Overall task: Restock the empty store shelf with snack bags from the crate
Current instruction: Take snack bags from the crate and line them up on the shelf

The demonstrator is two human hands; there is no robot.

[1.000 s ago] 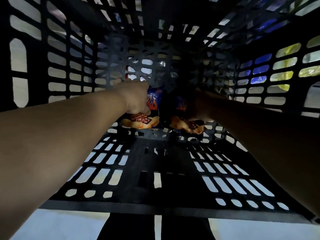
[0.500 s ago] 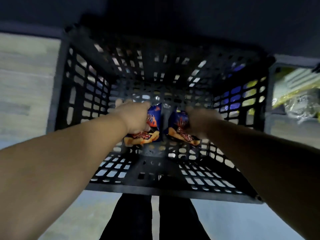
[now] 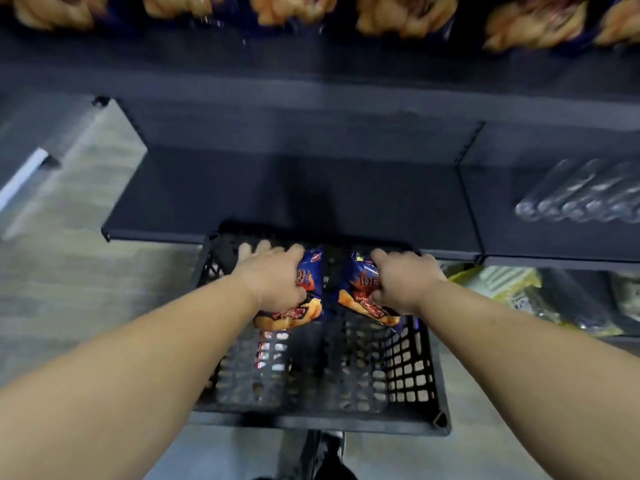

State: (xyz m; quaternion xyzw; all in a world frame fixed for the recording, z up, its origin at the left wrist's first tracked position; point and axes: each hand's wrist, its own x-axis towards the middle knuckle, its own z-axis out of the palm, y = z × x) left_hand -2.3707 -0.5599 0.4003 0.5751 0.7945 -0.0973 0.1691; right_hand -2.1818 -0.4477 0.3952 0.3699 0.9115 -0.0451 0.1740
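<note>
A black slatted plastic crate [image 3: 408,375] stands on the floor in front of me. My left hand [image 3: 273,278] grips a blue and orange snack bag [image 3: 304,306] above the crate's far half. My right hand [image 3: 405,282] grips a second, matching snack bag [image 3: 360,292] beside it. Both bags are held up near the crate's rim, a little apart from each other. Just beyond the crate lies a dark bare shelf [image 3: 284,199] at about the level of my hands.
A higher shelf carries a row of orange and blue snack bags [image 3: 398,12]. To the right, clear wrapped packs [image 3: 581,199] lie on the neighbouring shelf section. Yellow packets [image 3: 502,282] sit on a lower shelf. Grey wood-look floor [image 3: 69,271] lies left.
Both hands have lifted the two snack bags from the bottom of the crate up to its rim. My view has risen from inside the crate to the shelves.
</note>
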